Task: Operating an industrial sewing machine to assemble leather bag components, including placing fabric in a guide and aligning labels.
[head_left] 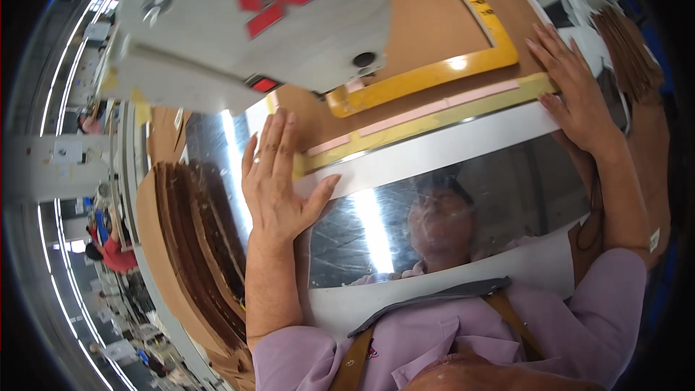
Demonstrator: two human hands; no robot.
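My left hand (276, 181) lies flat, fingers out and thumb spread, at the left end of a yellow strip with pink pads (347, 150). On the strip's right end rests my right hand (575, 94), fingers stretched along the edge of a brown sheet (434, 29). Neither hand grips anything. The sheet lies beyond the strip, with a yellow rectangular frame (427, 85) over it. Nearer to me are a white band (441, 146) and a shiny metal surface (507, 188) between my forearms.
A large pale machine head (195, 43) with a red emblem overhangs the far left. Layered brown pieces (184, 246) are stacked left of my forearm. More brown pieces (630, 58) hang at the far right. A person in red (116, 255) is in the left background.
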